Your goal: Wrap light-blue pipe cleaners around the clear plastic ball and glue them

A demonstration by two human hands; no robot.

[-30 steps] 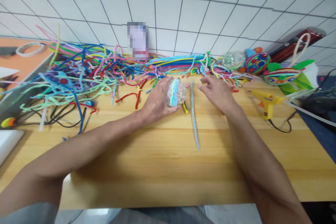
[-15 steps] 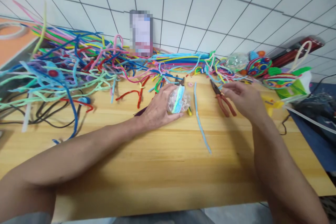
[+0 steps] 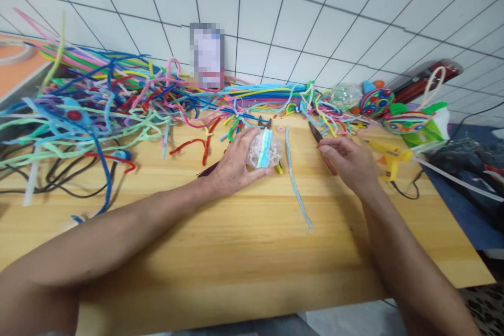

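Note:
My left hand (image 3: 235, 164) rests on the wooden table (image 3: 244, 252) and is closed round a clear plastic ball (image 3: 263, 149) wrapped with a band of light blue and pastel pipe cleaners. My right hand (image 3: 348, 161) is closed on the red handles of a pair of pliers (image 3: 316, 134), whose dark jaws stick out towards the wall. A long light blue pipe cleaner (image 3: 296, 178) lies on the table between my hands. A small yellow-green piece (image 3: 279, 169) lies just right of the ball.
A big tangle of coloured pipe cleaners (image 3: 118, 100) covers the back and left of the table. A yellow glue gun (image 3: 388, 158) with its cord lies right of my right hand. Finished coloured balls (image 3: 376, 101) and a green basket (image 3: 427, 128) stand at the back right.
My right hand went from open and empty near the pile to the red pliers, closed on their handles and drew them a little nearer. My left hand kept hold of the ball.

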